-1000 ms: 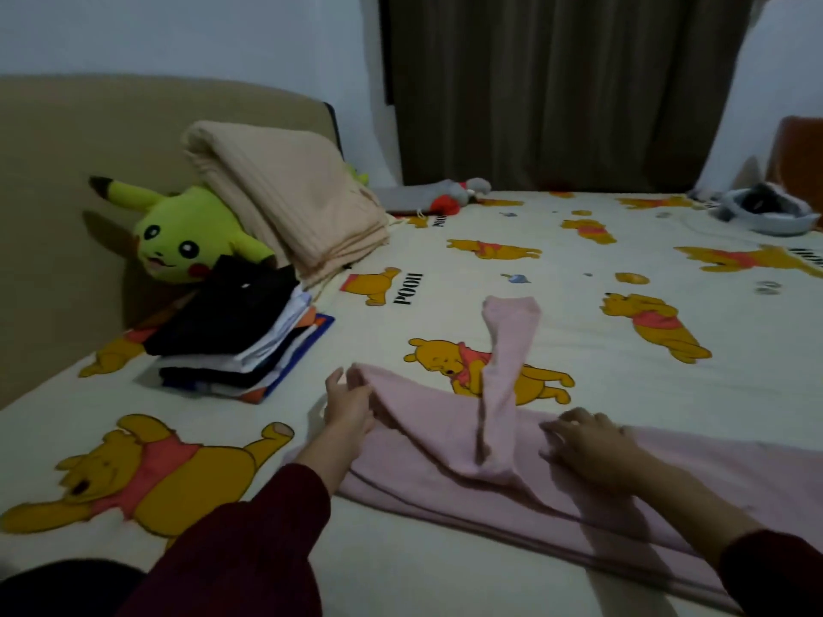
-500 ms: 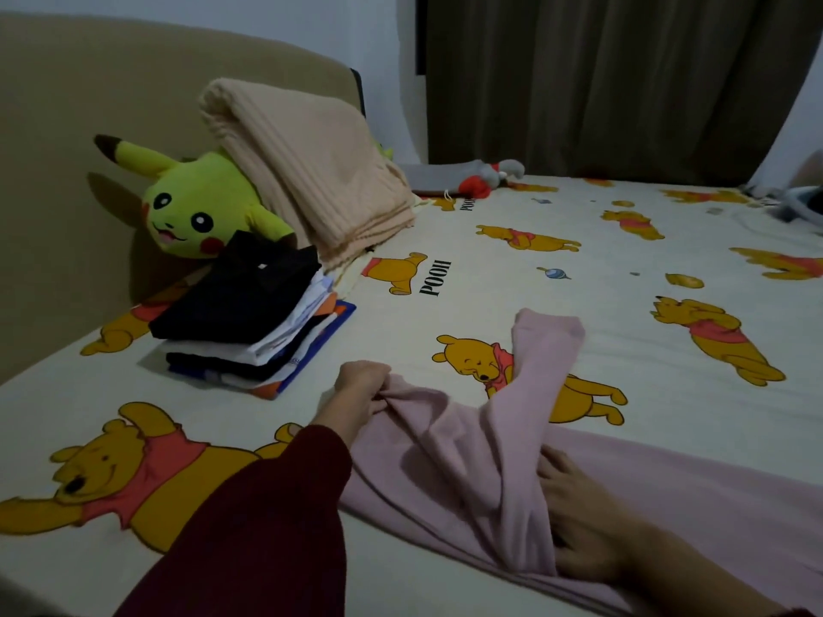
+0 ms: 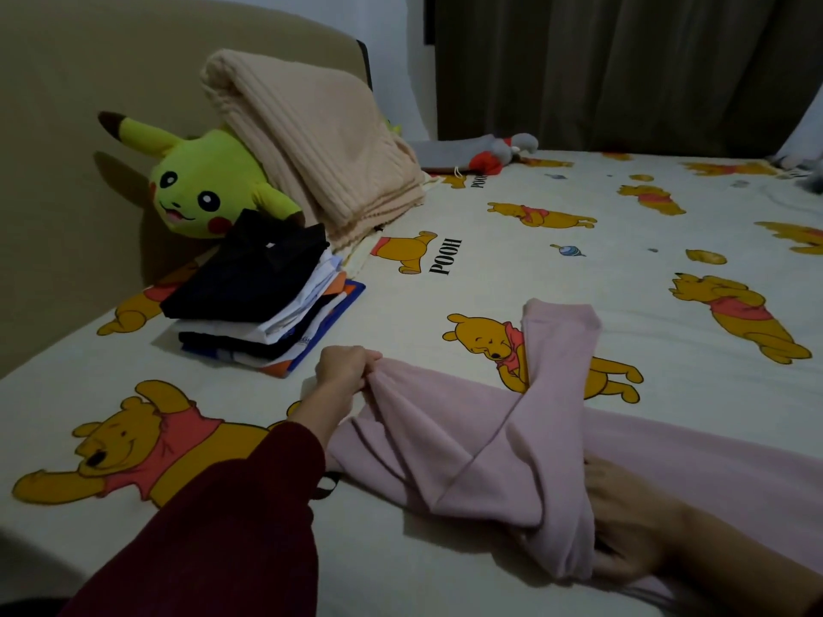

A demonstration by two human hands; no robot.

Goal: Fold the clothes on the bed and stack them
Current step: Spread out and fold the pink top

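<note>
Left hand (image 3: 345, 365), in a dark red sleeve (image 3: 213, 527), is curled into a fist around a bunched corner of the pink garment (image 3: 467, 443), which lies spread across the near part of the bed (image 3: 579, 269). One pink sleeve (image 3: 559, 345) runs away from the camera over a bear print on the sheet. Right hand (image 3: 623, 527) lies on the garment near its lower fold, partly covered by pink cloth; whether its fingers grip the fabric cannot be told. Beyond the left hand sits a stack of folded clothes (image 3: 262, 300), black on top. Behind it a yellow Pikachu plush (image 3: 200, 189) leans on the headboard (image 3: 89, 104), with a folded beige blanket (image 3: 311, 140) resting against it. Dark curtains (image 3: 623, 69) hang at the far side.
</note>
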